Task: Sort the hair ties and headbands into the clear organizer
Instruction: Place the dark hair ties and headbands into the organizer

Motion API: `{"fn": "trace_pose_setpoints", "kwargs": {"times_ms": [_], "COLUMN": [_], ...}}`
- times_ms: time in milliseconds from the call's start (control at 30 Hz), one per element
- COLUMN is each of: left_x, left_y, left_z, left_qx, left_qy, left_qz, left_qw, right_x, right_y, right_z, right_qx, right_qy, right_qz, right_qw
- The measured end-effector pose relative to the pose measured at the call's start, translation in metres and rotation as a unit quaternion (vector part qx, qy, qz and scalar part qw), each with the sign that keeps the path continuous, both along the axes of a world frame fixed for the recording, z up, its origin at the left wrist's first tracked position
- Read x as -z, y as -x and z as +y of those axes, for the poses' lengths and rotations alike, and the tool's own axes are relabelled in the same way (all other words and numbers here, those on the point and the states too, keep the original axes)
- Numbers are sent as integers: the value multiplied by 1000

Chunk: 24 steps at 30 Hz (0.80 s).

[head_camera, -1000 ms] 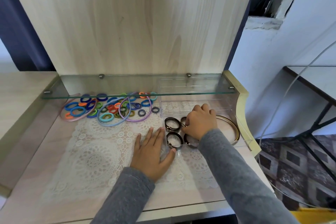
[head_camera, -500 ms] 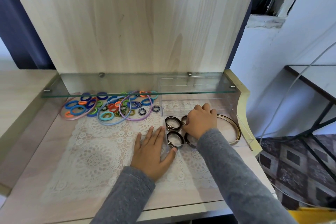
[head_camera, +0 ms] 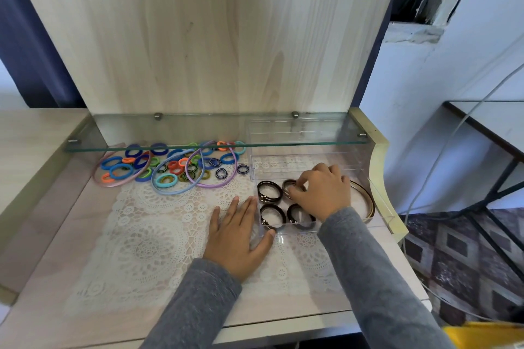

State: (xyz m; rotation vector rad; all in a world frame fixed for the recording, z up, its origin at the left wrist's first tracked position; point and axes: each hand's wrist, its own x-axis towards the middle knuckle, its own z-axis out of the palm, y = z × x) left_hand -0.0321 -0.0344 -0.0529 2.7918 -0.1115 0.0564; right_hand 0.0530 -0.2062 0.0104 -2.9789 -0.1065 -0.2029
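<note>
The clear organizer [head_camera: 377,193] sits on the desk at the right, under the glass shelf. Several dark brown hair ties [head_camera: 269,192] lie in its front compartments. My right hand [head_camera: 323,193] reaches into the organizer with curled fingers and pinches a dark hair tie [head_camera: 289,185] in the second compartment. My left hand [head_camera: 235,231] rests flat on the lace mat, its thumb against the organizer's front left corner. A pile of coloured hair ties [head_camera: 170,167] and thin headbands [head_camera: 209,183] lies at the back left. A brown headband [head_camera: 365,198] lies in the organizer's right side.
A glass shelf [head_camera: 215,132] overhangs the back of the desk, above the pile and the organizer's rear. A white lace mat [head_camera: 147,238] covers the desk. The desk's right edge [head_camera: 397,224] drops to a patterned floor with cables.
Both hands stay almost where they were. My right hand's fingers shift slightly over the dark hair tie in the organizer.
</note>
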Motion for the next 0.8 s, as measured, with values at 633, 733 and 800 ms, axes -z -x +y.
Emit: {"fn": "trace_pose_setpoints", "kwargs": {"times_ms": [633,733,800], "left_x": [-2,-5,-7], "left_y": [1,3,5], "left_z": [-2,-3,-3], "left_qx": [-14,-22,-26], "left_qy": [-46,-82,-90], "left_qz": [-24,-32,-38], "left_qw": [999,996,995], "right_x": [41,43,41], "right_y": [36,40,42], "right_z": [-104,-112,-118], "right_qx": [123,131,112], "right_qy": [-113,-197,-268], "right_qz": [-113,-89,-58], "right_qw": [979,967,955]}}
